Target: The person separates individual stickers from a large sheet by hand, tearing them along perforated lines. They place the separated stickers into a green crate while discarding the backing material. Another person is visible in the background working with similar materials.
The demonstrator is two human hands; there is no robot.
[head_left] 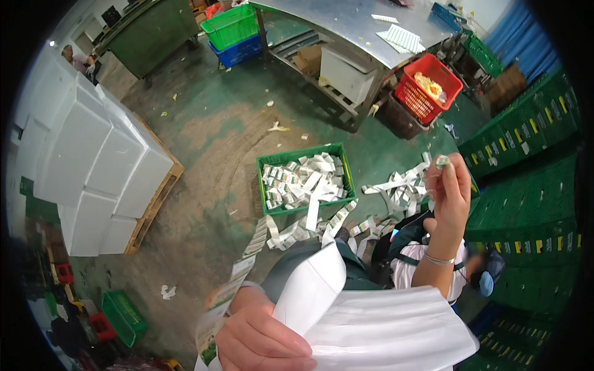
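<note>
My left hand [263, 337], low in the view, is closed on a long label strip, its thumb and fingers pinching the white backing. A printed length of the strip [242, 269] hangs beside the wrist, and a broad white loop [312, 278] curls up from the fingers. Raised at the right, my right hand [450, 185] pinches a small green-and-white label [442, 161] between thumb and fingertips. A smooth white sheet [390, 324] spreads across my lap. Ahead, a green crate [299, 211] holds many cut label strips [303, 179].
More strips [405, 188] lie on the floor beside the crate. Near my right arm sits a co-worker in a cap [492, 272]. White boxes [99, 161] stand on a pallet at left; green crates [520, 210] are stacked at right. A metal table [346, 25] and red basket [427, 93] stand beyond.
</note>
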